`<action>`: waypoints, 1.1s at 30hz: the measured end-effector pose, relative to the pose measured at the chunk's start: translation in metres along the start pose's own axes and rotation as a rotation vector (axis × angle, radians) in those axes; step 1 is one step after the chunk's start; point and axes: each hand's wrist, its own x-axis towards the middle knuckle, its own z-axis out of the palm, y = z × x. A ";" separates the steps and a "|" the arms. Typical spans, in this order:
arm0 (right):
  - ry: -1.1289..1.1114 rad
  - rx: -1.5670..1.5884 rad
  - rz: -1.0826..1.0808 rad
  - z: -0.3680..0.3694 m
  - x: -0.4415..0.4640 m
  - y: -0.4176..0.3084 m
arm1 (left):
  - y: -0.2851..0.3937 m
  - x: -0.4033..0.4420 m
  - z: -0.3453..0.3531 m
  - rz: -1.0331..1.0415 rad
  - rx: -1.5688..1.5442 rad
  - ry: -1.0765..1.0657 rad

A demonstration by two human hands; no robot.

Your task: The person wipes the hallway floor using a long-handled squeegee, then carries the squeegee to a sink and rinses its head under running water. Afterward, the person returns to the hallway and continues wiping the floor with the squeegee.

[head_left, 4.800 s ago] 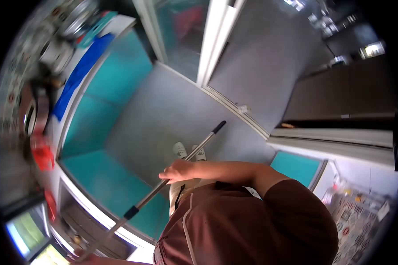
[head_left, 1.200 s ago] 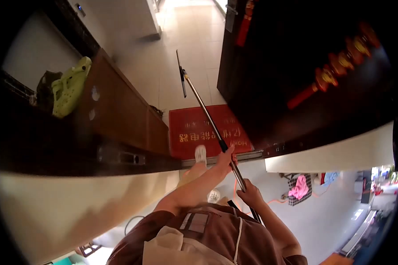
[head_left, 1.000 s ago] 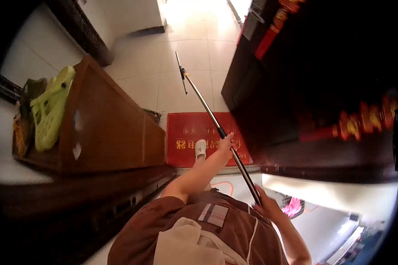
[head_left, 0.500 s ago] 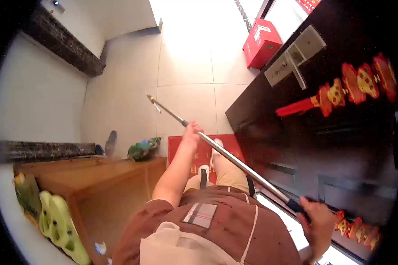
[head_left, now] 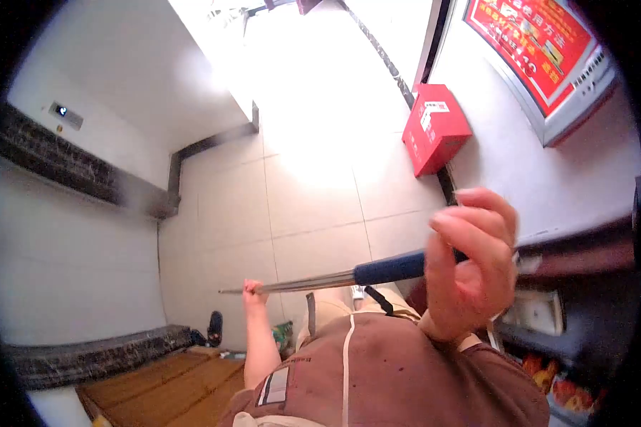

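Observation:
A slim metal telescopic pole [head_left: 306, 284] with a dark blue grip [head_left: 389, 269] lies nearly level across the view in front of my body. My left hand [head_left: 253, 288] is closed round its thin section near the far end at the left. Close to the camera, my right hand [head_left: 477, 267] is raised at the grip end, fingers loosely curled. The grip passes behind my right thumb, and a dark bit of it shows between thumb and fingers. How firmly this hand grips is hard to see.
A red box [head_left: 434, 132] stands on the tiled floor [head_left: 313, 206] by the right wall, below a red poster [head_left: 530, 46]. A brown wooden cabinet [head_left: 171, 388] is at lower left, with a dark shoe [head_left: 214, 329] beyond it. The dark door [head_left: 584, 306] stands at right.
The pole has swung from a steep diagonal to nearly level, its grip end rising towards the camera. My right hand has come up from the lower right. The view has shifted, showing the poster.

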 end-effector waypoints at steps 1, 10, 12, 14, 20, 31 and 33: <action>-0.020 0.077 0.059 0.024 0.009 0.016 | 0.009 0.010 0.010 -0.002 0.000 0.006; -0.033 1.462 0.702 0.186 0.050 0.142 | 0.010 0.218 0.120 0.029 0.036 0.305; -0.053 1.344 0.615 0.202 0.086 0.157 | -0.029 0.262 0.172 -0.007 0.480 0.317; 0.109 1.485 0.482 0.215 0.119 0.169 | -0.050 0.327 0.194 -0.465 0.328 0.056; -0.023 1.192 0.231 0.225 0.186 0.205 | -0.214 0.394 0.356 -0.602 0.678 0.038; 0.248 0.911 0.198 0.354 0.274 0.385 | -0.360 0.576 0.515 -0.805 0.753 0.004; 0.302 0.908 0.233 0.380 0.297 0.428 | -0.361 0.623 0.540 -0.887 0.777 -0.063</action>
